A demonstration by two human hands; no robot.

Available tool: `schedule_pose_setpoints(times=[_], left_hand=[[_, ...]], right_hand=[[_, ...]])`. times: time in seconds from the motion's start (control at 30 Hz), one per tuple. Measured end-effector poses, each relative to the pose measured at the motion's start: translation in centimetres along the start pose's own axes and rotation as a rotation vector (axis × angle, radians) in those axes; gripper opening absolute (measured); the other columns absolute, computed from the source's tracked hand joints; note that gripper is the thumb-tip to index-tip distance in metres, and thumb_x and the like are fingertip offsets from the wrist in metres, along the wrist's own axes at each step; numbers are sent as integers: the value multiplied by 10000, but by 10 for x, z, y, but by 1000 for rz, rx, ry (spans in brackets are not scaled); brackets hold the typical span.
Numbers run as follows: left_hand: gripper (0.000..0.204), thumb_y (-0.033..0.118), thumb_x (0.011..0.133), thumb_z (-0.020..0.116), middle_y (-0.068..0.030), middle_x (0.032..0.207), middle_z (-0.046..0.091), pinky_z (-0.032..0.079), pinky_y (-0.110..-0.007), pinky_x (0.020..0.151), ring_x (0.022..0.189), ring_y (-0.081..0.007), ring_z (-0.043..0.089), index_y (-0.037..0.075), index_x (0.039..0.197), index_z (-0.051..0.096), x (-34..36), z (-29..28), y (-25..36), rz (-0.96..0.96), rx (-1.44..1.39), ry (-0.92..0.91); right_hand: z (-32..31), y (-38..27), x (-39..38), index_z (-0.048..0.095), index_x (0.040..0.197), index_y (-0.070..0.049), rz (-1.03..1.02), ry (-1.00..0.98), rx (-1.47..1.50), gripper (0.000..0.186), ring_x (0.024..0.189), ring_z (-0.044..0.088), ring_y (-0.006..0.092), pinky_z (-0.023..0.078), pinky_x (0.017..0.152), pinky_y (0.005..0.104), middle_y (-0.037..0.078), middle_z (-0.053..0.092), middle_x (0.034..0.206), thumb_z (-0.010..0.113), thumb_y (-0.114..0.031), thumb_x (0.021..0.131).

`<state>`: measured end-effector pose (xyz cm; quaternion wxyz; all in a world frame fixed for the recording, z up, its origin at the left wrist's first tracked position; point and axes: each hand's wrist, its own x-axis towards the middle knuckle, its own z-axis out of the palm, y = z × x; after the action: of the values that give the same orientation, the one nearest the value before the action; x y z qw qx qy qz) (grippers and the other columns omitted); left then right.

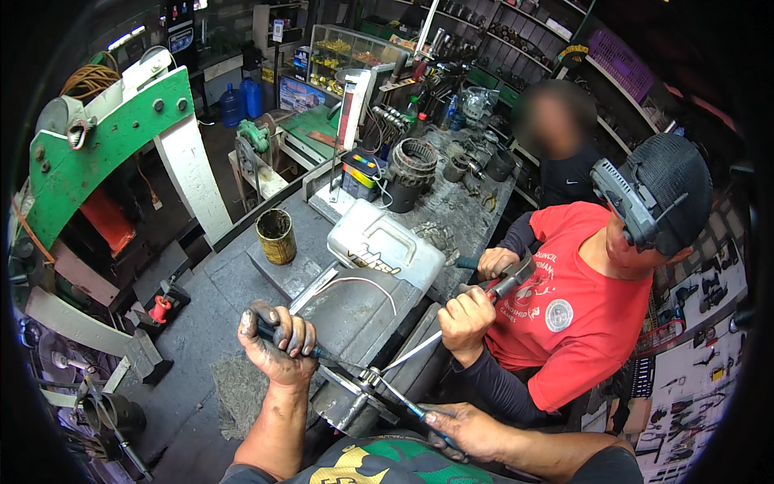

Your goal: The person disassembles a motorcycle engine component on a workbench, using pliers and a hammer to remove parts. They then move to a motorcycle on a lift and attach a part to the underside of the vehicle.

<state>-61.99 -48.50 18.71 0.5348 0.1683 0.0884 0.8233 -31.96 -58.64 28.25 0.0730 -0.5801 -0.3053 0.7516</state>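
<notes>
My left hand [282,343] is closed around the dark handle of a screwdriver-like tool [326,356], whose shaft slants down to a small metal part [371,377]. From the other side, my right hand [463,431] grips a blue-handled screwdriver [414,409], its shaft also meeting that part. The part sits on a worn metal block [343,407] close to my body. A long pale metal bar [415,351] reaches the same spot, held in a co-worker's hand [466,323]. The co-worker's other hand [497,262] is closed on a hammer [512,278].
A white plastic case [385,244] and a grimy yellow can [276,235] stand on the bench beyond. Gear-like metal parts [413,165] crowd the far bench. A green press frame [113,145] rises at left. The co-worker in red [580,306] stands close on the right.
</notes>
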Motion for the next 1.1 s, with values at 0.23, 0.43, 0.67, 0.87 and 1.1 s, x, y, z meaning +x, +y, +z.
schedule_pose_setpoints(times=[0.23,0.43,0.67,0.87,1.1], left_hand=[[461,531,1129,468,33,577,417,334,-286,403,410,-97,327,124,952,594,-4,0,3,1,29,2],[439,499,1135,463,41,580,437,353,-287,399,404,-93,339,121,959,600,-1,-1,2,-6,-7,-13],[428,493,1137,459,36,581,449,359,-283,422,414,-88,399,118,988,603,1,-7,6,-34,6,-75],[457,501,1132,493,31,573,462,344,-280,403,408,-90,406,96,967,625,4,-5,10,-64,20,-137],[390,429,1138,490,35,564,459,342,-269,391,391,-82,386,105,933,557,7,2,15,-80,90,-89]], right_hand=[[14,4,-2,511,1619,-107,-66,36,-79,490,494,473,75,412,434,260,-11,563,726,513,-326,1180],[6,-1,0,515,1622,-119,-74,9,-161,512,512,498,81,429,446,271,-7,559,718,514,-372,1176],[-5,-4,6,569,1578,-97,-145,26,-322,467,680,552,93,517,643,281,-11,588,761,551,-314,1165],[-14,-1,9,594,1520,-27,-237,-1,-312,454,1047,728,220,568,960,331,168,760,1182,600,-267,1135],[-25,17,20,612,1491,-21,-214,-84,-232,455,1215,736,317,560,1061,397,221,718,1381,600,-299,1131]])
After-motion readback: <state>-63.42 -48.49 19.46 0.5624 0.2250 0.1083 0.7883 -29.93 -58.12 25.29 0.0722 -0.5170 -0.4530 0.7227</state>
